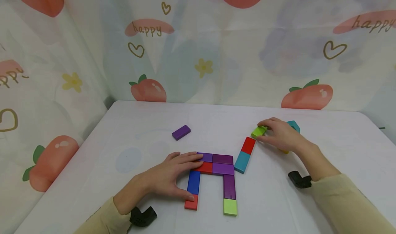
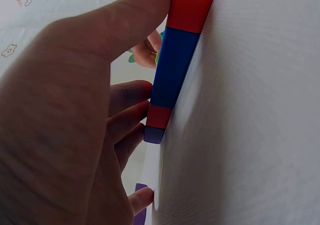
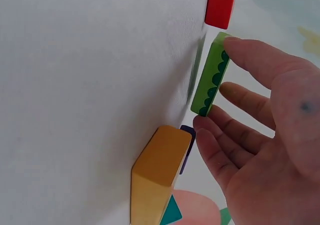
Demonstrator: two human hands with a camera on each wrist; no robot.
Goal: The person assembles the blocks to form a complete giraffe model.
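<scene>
My right hand (image 1: 283, 135) pinches a light green block (image 1: 257, 132) between thumb and fingers, just beyond a red block (image 1: 248, 145) that joins a teal block (image 1: 242, 162) in a slanting row. In the right wrist view, the green block (image 3: 212, 77) shows dark scallops along one side and hangs slightly off the table. My left hand (image 1: 165, 175) rests against a flat arrangement of blocks with two legs. Its fingertips touch the upper purple block (image 1: 205, 157) and red block (image 1: 206, 167); its thumb lies on the lower red block (image 1: 190, 203), below a blue block (image 1: 193, 182).
More purple blocks (image 1: 222, 168) form the arrangement's right side, ending in a light green block (image 1: 230, 207). A loose purple block (image 1: 181, 132) lies farther back. Beside my right hand are a teal block (image 1: 294, 125) and an orange-yellow block (image 3: 162, 160). Patterned cloth (image 1: 235, 55) hangs behind the table.
</scene>
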